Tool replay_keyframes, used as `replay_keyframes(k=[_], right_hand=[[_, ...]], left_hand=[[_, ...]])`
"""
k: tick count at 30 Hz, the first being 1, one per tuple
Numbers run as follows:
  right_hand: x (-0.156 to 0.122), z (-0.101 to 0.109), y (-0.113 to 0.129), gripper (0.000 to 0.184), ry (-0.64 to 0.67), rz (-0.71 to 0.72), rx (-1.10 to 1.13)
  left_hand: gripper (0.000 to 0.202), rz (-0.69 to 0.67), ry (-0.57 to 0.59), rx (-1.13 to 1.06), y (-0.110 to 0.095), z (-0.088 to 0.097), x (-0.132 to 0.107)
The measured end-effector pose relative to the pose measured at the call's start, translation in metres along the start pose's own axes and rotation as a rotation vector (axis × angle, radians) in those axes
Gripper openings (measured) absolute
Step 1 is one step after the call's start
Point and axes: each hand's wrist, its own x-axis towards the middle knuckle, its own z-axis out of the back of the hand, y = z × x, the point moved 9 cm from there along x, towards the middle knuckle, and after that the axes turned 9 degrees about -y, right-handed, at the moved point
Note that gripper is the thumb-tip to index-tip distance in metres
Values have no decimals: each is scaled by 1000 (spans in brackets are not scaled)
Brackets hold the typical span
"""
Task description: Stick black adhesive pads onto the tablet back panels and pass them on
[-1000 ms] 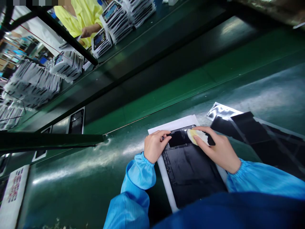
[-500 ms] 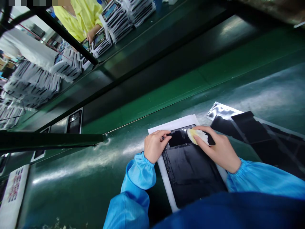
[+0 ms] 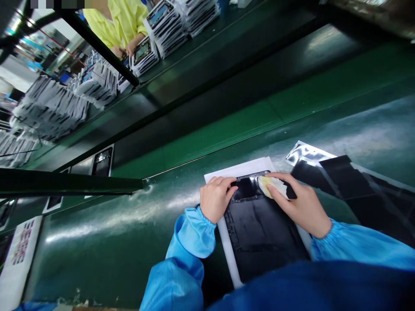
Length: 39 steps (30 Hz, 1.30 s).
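A black tablet housing (image 3: pixel 264 235) lies on a white sheet (image 3: pixel 241 168) on the green bench in front of me. At its top is a glossy black rectangular area (image 3: pixel 247 188). My left hand (image 3: pixel 215 196) grips the housing's upper left corner, thumb and fingertips drawn close together. Between the thumb and fingers of my right hand (image 3: pixel 303 203) is a wadded white and yellowish cloth (image 3: pixel 270 185), pressed against the right end of the glossy area. The underside of the cloth is hidden, and my blue clothing covers the housing's lower end.
Black film sheets (image 3: pixel 350 181) and a shiny clear sheet (image 3: pixel 308 153) lie right of the housing. A dark metal beam (image 3: pixel 71 182) crosses at left. Beyond the conveyor (image 3: pixel 207 129), a co-worker in yellow (image 3: pixel 118 21) handles tablet parts beside tall stacks (image 3: pixel 167 28). A printed white box (image 3: pixel 22 250) stands lower left.
The view has shifted slightly, so everything appears a little further right. Both hands keep their places on the housing and the cloth. The co-worker's second hand now shows.
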Motion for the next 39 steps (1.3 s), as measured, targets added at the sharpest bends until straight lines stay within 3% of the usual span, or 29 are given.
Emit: replay_keyframes(k=[5, 7, 10, 14, 18, 22, 25, 27, 32, 39], right_hand=[[1, 2, 4, 24, -8, -4, -1], [1, 1, 4, 23, -10, -10, -1], [0, 0, 2, 24, -10, -9, 12], [1, 2, 2, 25, -17, 17, 8], [1, 2, 11, 25, -37, 81, -91], [-5, -19, 32, 24, -27, 161, -173], [-9, -33, 44, 23, -3, 215, -170], [-6, -31, 41, 23, -10, 222, -193], [4, -3, 15, 27, -93, 134, -271], [2, -8, 21, 27, -73, 162, -273]], left_hand=[[29, -99, -115, 280, -5, 12, -7], [23, -222, -147, 309, -12, 10, -17], [32, -414, -117, 329, -24, -4, -35], [41, -378, -110, 387, -25, -9, -44], [37, -504, -114, 305, -39, -7, -55], [41, -414, -166, 287, -30, -3, -58], [48, -367, -141, 297, -24, -5, -57], [52, -366, -116, 300, -22, -7, -56], [52, -398, -128, 314, -23, -6, -55], [55, -427, -174, 339, -26, -2, -55]])
